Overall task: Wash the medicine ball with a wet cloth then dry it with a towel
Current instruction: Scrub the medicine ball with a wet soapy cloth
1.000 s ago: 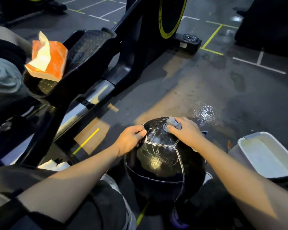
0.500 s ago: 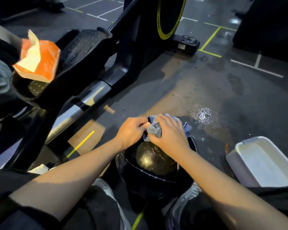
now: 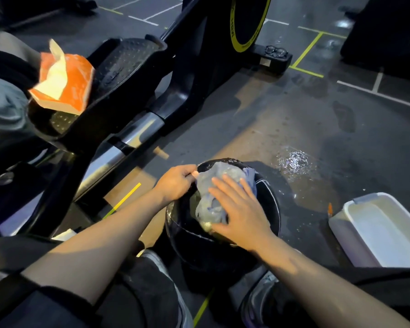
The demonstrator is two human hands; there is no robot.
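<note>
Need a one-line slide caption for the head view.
Right hand presses blue cloth flat on black medicine ball; left hand pinches its edge.

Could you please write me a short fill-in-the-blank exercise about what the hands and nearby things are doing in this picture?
1. The right hand presses a blue-grey cloth flat against the black ____.
2. The left hand pinches the cloth's ____ edge.
3. The white tub sits on the floor to the ball's ____.
4. The tissue pack resting on the exercise machine is ____ in colour.

Missing words: medicine ball; left; right; orange
</note>
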